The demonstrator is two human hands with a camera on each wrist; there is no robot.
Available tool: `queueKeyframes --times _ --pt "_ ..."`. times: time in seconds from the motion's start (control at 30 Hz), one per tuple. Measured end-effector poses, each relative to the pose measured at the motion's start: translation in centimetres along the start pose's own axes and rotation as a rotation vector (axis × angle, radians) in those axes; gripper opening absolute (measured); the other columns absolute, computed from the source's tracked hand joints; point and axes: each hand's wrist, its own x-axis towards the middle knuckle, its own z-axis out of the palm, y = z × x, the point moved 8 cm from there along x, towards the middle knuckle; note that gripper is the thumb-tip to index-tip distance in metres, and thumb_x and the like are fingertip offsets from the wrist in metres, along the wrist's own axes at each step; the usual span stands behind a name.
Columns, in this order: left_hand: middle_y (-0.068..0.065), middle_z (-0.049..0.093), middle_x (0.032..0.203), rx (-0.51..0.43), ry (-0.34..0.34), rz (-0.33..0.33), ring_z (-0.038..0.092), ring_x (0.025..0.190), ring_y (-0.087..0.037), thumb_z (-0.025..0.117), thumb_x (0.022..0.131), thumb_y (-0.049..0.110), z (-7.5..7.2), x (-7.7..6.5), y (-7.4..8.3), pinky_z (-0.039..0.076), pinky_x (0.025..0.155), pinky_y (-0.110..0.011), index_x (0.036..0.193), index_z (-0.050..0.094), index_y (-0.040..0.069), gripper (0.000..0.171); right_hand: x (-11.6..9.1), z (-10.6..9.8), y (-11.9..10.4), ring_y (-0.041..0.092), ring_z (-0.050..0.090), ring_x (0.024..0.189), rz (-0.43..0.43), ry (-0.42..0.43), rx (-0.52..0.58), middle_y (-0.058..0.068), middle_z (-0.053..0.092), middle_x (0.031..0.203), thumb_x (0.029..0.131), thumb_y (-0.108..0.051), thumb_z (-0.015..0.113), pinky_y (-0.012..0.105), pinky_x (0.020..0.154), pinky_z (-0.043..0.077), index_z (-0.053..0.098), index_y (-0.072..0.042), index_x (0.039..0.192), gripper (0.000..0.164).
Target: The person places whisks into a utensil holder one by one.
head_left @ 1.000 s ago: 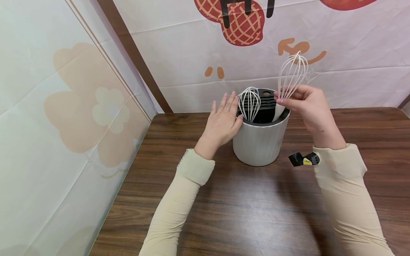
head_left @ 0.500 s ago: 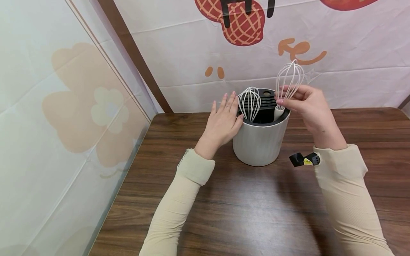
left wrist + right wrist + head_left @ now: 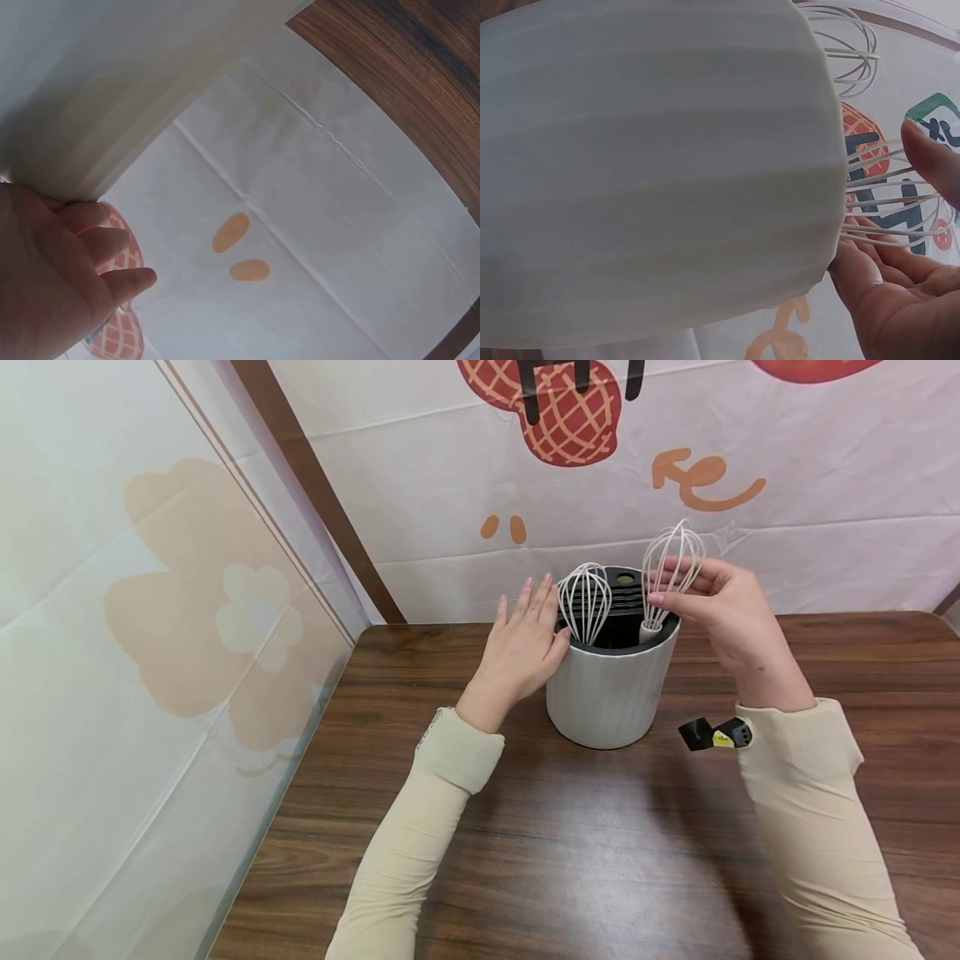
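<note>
A white ribbed utensil holder (image 3: 609, 702) with a black slotted insert (image 3: 626, 602) stands on the table. My left hand (image 3: 519, 639) rests against its left side and rim, fingers straight; in the left wrist view those fingers (image 3: 124, 285) extend beside the holder wall. One whisk (image 3: 585, 597) stands wires-up in the holder's left part. My right hand (image 3: 720, 602) is at the right rim, thumb and fingers around the wires of a second whisk (image 3: 681, 547). This whisk's white handle is mostly hidden inside the holder. In the right wrist view its wires (image 3: 885, 199) lie between thumb and fingers.
The dark wood table (image 3: 570, 843) reaches back to a printed white cloth (image 3: 420, 477). Another cloth (image 3: 150, 693) hangs along the table's left edge. A small black device (image 3: 712, 733) sits on the right sleeve cuff.
The second whisk has moved down into the holder and become more upright, its handle sinking from view. Both hands have stayed nearly in place.
</note>
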Motion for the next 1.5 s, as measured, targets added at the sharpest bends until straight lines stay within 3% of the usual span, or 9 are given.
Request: queueKeyframes --times 0.3,0.9,1.1,1.23,1.4,1.5 --pt "-0.002 0.005 0.158 -0.005 0.000 0.000 -0.002 0.144 -0.019 0.025 0.101 0.036 -0.1 0.1 0.0 0.000 0.114 -0.045 0.152 0.014 0.007 0.060 0.0 0.0 0.0 0.013 0.067 0.090 -0.002 -0.006 0.006 0.007 0.072 0.094 0.076 0.014 0.069 0.019 0.074 0.052 0.066 -0.001 0.100 0.028" --pt "-0.004 0.007 0.158 -0.014 0.019 0.028 0.002 0.144 -0.020 0.026 0.101 0.037 0.2 0.0 0.0 0.002 0.114 -0.046 0.152 0.014 0.006 0.060 -0.5 -0.1 0.0 0.009 0.065 0.084 0.029 -0.005 0.017 0.004 0.070 0.093 0.079 0.008 0.070 0.018 0.071 0.052 0.071 -0.009 0.102 0.028" --pt "-0.006 0.009 0.158 -0.066 0.050 0.050 0.003 0.144 -0.019 0.027 0.101 0.037 0.2 -0.2 -0.1 0.004 0.115 -0.045 0.151 0.014 0.004 0.061 -1.0 -0.7 0.0 0.010 0.064 0.091 0.045 0.006 0.034 0.004 0.068 0.099 0.081 0.005 0.069 0.019 0.078 0.051 0.068 -0.005 0.109 0.030" --pt "-0.006 0.008 0.158 -0.101 0.052 0.061 0.002 0.144 -0.019 0.027 0.101 0.036 0.3 -0.2 -0.3 0.005 0.115 -0.045 0.151 0.013 0.004 0.061 -1.2 -1.4 -0.1 0.011 0.064 0.093 0.028 0.024 0.070 0.006 0.068 0.100 0.083 0.005 0.067 0.020 0.080 0.051 0.070 -0.005 0.106 0.025" --pt "-0.007 0.007 0.158 -0.209 0.046 0.076 0.000 0.144 -0.018 0.029 0.101 0.033 0.4 -0.5 -0.8 0.004 0.115 -0.044 0.151 0.011 0.004 0.061 -1.6 -2.4 -0.1 0.012 0.066 0.094 0.021 0.048 0.114 0.006 0.069 0.099 0.085 0.002 0.066 0.021 0.080 0.051 0.071 -0.005 0.102 0.019" --pt "-0.007 0.008 0.158 -0.267 0.054 0.083 0.002 0.144 -0.020 0.030 0.101 0.031 0.4 -0.8 -1.3 0.004 0.114 -0.045 0.151 0.011 0.004 0.061 -1.8 -3.1 0.0 0.012 0.066 0.095 0.017 0.058 0.088 0.004 0.070 0.099 0.088 -0.004 0.065 0.020 0.079 0.051 0.070 -0.007 0.103 0.016"
